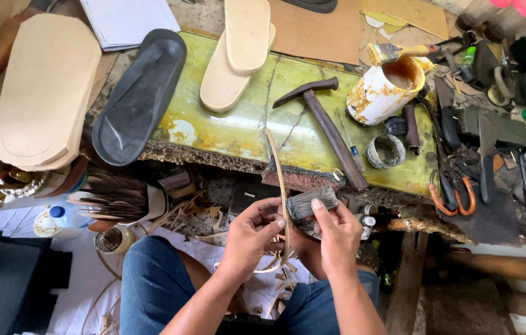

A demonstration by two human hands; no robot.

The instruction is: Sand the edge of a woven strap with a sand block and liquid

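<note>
Tan leather, cut as a long narrow strap (280,186), rises from between the person's hands over their lap, just in front of the green-topped workbench (238,130). The left hand (251,239) pinches the strap between thumb and forefinger near its lower part, probably to keep it steady and taut. The right hand (337,232) wraps its fingers around a small dark ridged block (312,203), thumb pressed on top, and holds its end against the strap's side, seemingly so the block can bear on the leather while the other hand braces it. The strap's long axis runs nearly upright in the view, its upper tip leaning slightly left and pointing away from the person toward the bench, while its lower end curls down past the knees among pale offcuts. On the bench, within reach, lie a hammer (325,127) with its handle angled toward the person, a stained glue pot (385,92), a black sole (140,96) and two stacked pale insoles (238,56). Orange-handled pliers (452,192) rest at the right.
</note>
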